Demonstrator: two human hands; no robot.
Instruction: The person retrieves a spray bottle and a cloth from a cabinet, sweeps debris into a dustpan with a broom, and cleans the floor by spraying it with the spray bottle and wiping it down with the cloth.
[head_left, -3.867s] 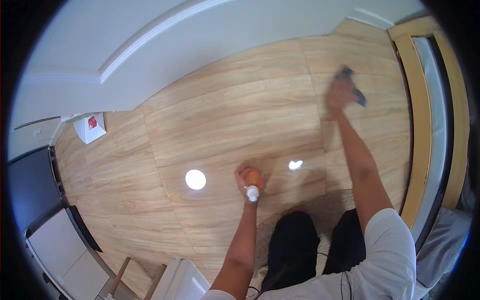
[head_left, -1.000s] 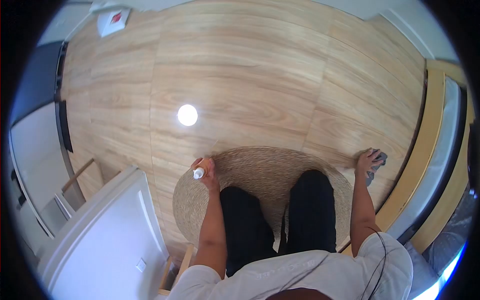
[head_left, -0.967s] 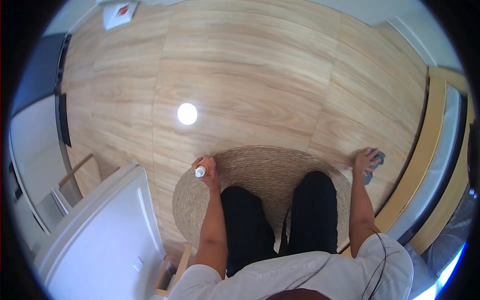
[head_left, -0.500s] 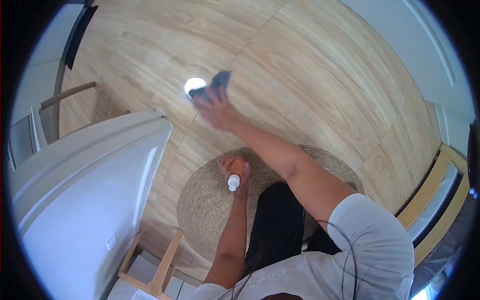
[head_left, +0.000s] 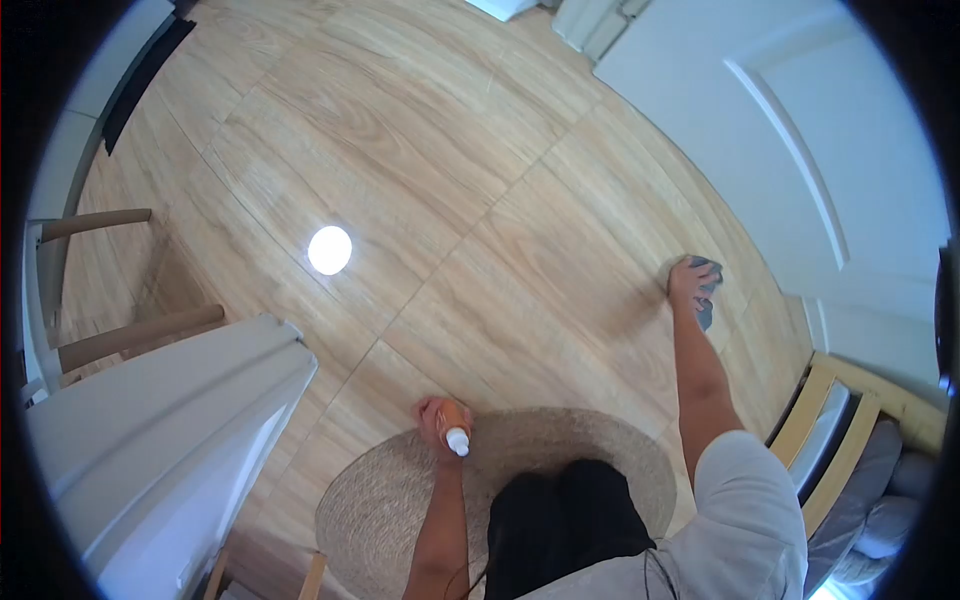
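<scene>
My left hand (head_left: 432, 424) is wrapped round an orange bottle (head_left: 453, 418) with a white cap, at the far edge of the round woven mat (head_left: 370, 510). Over on the right, my right hand (head_left: 690, 284) presses a grey cloth (head_left: 707, 312) against the wood-look floor (head_left: 500, 250). Its fingers are spread over the cloth, and part of the cloth sticks out beside and below them.
A white door (head_left: 190, 420) stands at the left, near wooden legs (head_left: 150, 335). A white panelled door (head_left: 790, 130) borders the floor at the upper right. The wooden bed frame (head_left: 840, 460) is at the lower right. Bright light reflects off the floor.
My right hand has swept the cloth from the bright reflection across to the right. My left hand still holds the bottle, now lower in view. The camera view has shifted and turned.
</scene>
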